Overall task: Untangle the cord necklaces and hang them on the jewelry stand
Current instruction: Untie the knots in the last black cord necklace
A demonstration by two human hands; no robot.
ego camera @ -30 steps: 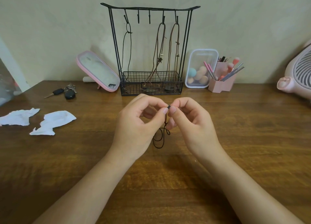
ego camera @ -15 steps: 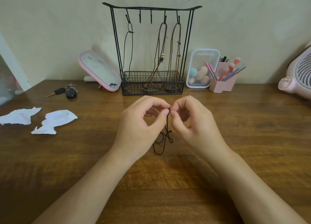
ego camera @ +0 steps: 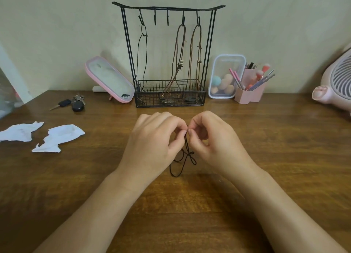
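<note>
A black wire jewelry stand (ego camera: 209,44) with a basket base stands against the wall. One black cord necklace (ego camera: 144,49) hangs from its left hook, and two brown cord necklaces (ego camera: 197,49) hang from the two right hooks. The two middle hooks are bare. In front of the stand, my left hand (ego camera: 153,144) and my right hand (ego camera: 214,142) pinch the top of a tangled black cord necklace (ego camera: 187,157) between thumbs and fingertips. Its loops dangle down onto the wooden table (ego camera: 266,157).
A pink mirror (ego camera: 109,80) leans left of the stand, with keys (ego camera: 73,103) and two torn white papers (ego camera: 57,137) further left. A clear box of sponges (ego camera: 224,76), a pink brush holder (ego camera: 250,91) and a pink fan (ego camera: 336,83) sit to the right.
Both hands stay pinched on the black cord. The hanging loops have spread and dropped a little lower onto the table.
</note>
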